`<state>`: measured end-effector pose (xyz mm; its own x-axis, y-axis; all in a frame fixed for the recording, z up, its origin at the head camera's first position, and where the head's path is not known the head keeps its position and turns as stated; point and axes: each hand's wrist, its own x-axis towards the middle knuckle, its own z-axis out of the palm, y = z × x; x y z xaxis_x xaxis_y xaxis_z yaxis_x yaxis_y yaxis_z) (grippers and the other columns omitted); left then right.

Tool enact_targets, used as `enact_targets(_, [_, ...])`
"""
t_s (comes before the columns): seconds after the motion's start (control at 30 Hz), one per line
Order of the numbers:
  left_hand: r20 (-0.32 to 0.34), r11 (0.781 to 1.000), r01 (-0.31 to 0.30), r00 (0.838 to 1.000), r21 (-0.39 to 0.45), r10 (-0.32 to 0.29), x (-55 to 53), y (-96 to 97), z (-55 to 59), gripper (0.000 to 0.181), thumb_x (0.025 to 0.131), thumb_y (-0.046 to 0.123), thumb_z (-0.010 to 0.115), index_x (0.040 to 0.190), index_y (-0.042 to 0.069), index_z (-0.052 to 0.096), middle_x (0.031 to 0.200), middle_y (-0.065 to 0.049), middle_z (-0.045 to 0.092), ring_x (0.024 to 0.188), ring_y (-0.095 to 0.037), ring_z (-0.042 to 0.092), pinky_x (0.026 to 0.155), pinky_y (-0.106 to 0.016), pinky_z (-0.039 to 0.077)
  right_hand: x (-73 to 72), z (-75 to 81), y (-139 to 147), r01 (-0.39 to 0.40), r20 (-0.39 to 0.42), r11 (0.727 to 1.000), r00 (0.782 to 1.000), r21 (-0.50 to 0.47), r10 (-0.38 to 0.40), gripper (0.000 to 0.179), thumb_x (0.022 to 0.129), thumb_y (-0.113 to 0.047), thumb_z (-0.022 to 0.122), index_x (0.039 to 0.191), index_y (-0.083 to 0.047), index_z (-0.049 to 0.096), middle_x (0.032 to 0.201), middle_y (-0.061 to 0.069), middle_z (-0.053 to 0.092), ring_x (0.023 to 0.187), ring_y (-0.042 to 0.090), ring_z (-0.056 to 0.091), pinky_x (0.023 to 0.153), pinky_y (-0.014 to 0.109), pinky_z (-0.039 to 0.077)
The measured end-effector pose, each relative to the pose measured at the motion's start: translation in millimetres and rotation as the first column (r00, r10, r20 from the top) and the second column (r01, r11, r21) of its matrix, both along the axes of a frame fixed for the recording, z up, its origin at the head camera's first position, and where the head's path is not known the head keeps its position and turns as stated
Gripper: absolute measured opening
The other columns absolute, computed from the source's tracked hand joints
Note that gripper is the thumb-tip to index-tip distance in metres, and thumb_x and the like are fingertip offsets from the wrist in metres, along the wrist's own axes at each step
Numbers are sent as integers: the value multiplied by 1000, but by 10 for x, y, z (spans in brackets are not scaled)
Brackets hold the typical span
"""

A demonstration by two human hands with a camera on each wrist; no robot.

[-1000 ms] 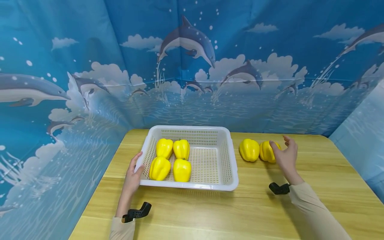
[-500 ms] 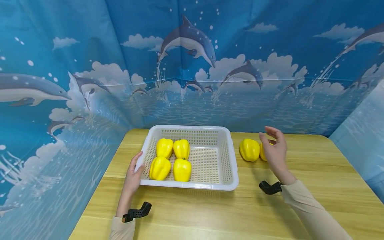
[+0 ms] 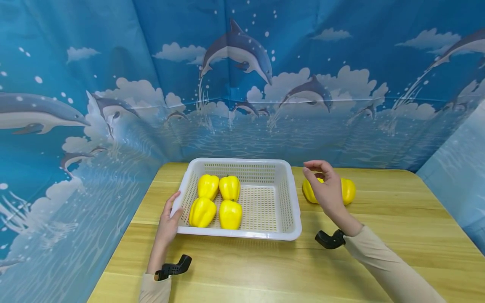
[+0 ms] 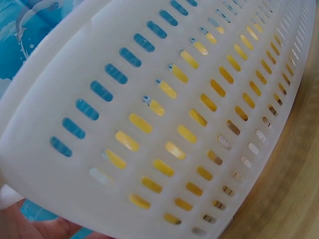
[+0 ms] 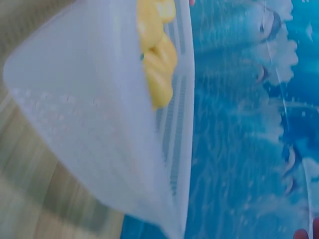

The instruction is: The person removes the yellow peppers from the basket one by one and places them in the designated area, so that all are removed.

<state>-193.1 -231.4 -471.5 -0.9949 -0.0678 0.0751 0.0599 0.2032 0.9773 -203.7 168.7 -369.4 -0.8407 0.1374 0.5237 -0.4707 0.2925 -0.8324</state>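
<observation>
Nearest are two beige sleeves, the left sleeve (image 3: 155, 288) and the right sleeve (image 3: 394, 267), each with a black camera at the wrist: the left camera (image 3: 174, 268) and the right camera (image 3: 329, 239). They are above a wood-grain worktop (image 3: 246, 269). The left hand (image 3: 166, 221) holds the left side of a white basket (image 3: 259, 206), its thumb over the rim and its fingers along the outside, clamped on it.

In the basket's left half, four yellow peppers sit two by two: a front-left pepper (image 3: 202, 212) and a front-right pepper (image 3: 230, 214), then a back-left pepper (image 3: 208, 187) and a back-right pepper (image 3: 229, 188). The right half shows its slotted floor (the left wrist view catches yellow through the slots of the side wall).

To the right of the basket, on the worktop, the right hand (image 3: 327, 189) is in front of two more peppers, its fingers bent and its thumb apart from them. It partly hides both the left loose pepper (image 3: 308, 194) and the right loose pepper (image 3: 348, 191); whether it touches either I cannot tell.

Farthest back hangs a blue curtain (image 3: 242, 126) printed with leaping dolphins, clouds and water.
</observation>
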Motion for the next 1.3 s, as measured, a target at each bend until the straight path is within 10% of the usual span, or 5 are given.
enact_targets(0.57, [28, 1000, -3, 1000, 29, 2, 16, -8, -2, 52, 100, 6, 39, 150, 16, 26, 151, -18, 25, 129, -34, 35, 101, -51, 31, 83, 291, -507, -296, 103, 945, 953, 137, 284, 9, 91, 0, 59, 97, 6, 62, 84, 22, 61, 67, 22, 54, 60, 25, 43])
enact_targets(0.8, [36, 1000, -3, 999, 29, 2, 24, -10, 7, 52, 100, 6, 39, 150, 17, 25, 151, -18, 25, 129, -34, 36, 100, -50, 32, -199, 30, -580, -371, 216, 908, 919, 195, 329, 10, 92, -15, 62, 97, -7, 66, 81, 9, 62, 63, 24, 52, 55, 27, 43])
enact_targets(1.3, [15, 1000, 3, 1000, 23, -3, 14, -11, -5, 52, 100, 6, 39, 150, 16, 26, 151, -17, 24, 129, -35, 35, 101, -52, 30, -345, -65, -886, -543, 345, 772, 831, 331, 437, 23, 91, -20, 65, 110, -7, 66, 94, 1, 65, 79, 17, 62, 70, 31, 50])
